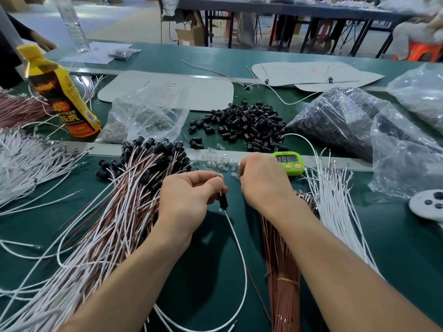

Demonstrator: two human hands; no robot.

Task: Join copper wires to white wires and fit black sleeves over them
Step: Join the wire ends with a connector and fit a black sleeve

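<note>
A: While pinching the black sleeve (223, 202) in the left hand (189, 197), keep the white wire (236, 238) straight beneath – feed slowly, mid-table.
B: And the right hand (261, 180)?
A: Curled just beside – cannot tell whether holding anything.
B: Bags?
A: Small greyish parts in the clear bag (148, 111); seemingly more sleeves in the dark-filled bag (335, 118).

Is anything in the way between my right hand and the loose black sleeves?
Only low things: small clear parts lie just ahead of the right hand, short of the loose black sleeves. The green timer sits off to the side.
</note>
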